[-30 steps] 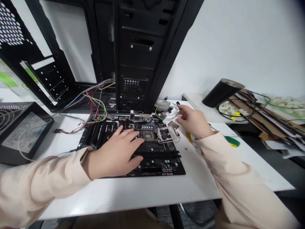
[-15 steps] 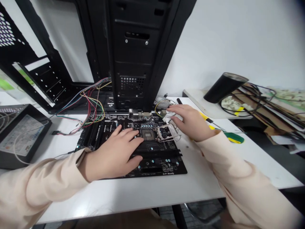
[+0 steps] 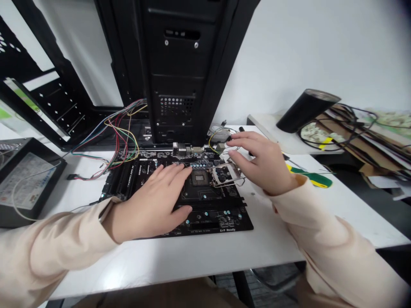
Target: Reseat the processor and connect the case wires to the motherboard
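A black motherboard [image 3: 221, 216] lies flat on the white table [image 3: 192, 256]. My left hand [image 3: 154, 203] rests palm down on it, fingers stretched toward the CPU socket [image 3: 199, 176]. The socket's metal retention frame [image 3: 226, 174] is swung up at the right side. My right hand [image 3: 260, 160] hovers just right of that frame, fingers spread and slightly curled, fingertips near the frame's upper edge and a small fan with coiled wires [image 3: 221, 137]. I see nothing held in either hand.
An open black computer case [image 3: 180, 68] stands behind the board, coloured wires [image 3: 118, 132] trailing out. A power supply [image 3: 22, 179] sits at the left. A yellow-green screwdriver [image 3: 310, 176], a black cylinder [image 3: 305, 109], cardboard and cables lie at the right.
My right hand has shifted left from the table beside the board to the raised socket frame. My left hand stays on the board. The camera has dipped slightly.
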Demonstrator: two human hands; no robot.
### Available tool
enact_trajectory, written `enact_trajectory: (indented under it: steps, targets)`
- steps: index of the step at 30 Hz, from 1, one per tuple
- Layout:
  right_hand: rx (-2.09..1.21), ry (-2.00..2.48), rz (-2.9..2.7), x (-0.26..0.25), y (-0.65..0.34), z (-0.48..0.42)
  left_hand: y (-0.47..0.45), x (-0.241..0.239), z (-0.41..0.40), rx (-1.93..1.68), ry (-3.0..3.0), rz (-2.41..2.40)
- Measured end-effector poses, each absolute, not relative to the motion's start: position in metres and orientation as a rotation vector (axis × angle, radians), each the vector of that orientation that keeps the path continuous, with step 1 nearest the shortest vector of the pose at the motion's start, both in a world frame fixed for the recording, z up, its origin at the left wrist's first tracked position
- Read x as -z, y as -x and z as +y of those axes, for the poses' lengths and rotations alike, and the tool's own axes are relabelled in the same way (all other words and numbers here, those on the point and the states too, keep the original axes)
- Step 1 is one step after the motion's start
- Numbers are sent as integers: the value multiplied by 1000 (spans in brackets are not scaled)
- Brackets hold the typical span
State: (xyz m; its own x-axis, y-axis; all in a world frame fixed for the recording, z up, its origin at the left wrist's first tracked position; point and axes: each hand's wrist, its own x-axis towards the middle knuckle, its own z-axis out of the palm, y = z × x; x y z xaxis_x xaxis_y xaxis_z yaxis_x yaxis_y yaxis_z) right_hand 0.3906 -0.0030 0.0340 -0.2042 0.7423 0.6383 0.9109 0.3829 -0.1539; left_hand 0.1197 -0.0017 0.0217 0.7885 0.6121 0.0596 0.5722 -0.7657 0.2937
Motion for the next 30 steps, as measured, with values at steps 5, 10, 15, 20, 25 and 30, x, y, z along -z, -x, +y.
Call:
enact_trajectory:
  steps: [5,10,15,20,25,30]
  targets:
    - [299,1429,-2034,-33,-388,-5,-120,-20,-1,-201,-2724,927]
    - [323,1387,-2046,-33,-387,-6,-119,-19,-1,-394,-2704,962]
    - [333,1407,-2083,-31,-386,-5,-119,-20,0,-470,-2630,935]
    - [326,1371,-2118,-29,-385,-4,-117,-21,-2,-533,-2563,920]
    - [308,1364,-2161,-29,-385,-4,-114,-22,-1,-555,-2566,936]
    - [276,1354,-2195,-28,-385,-3,-116,-23,-1,-518,-2583,997]
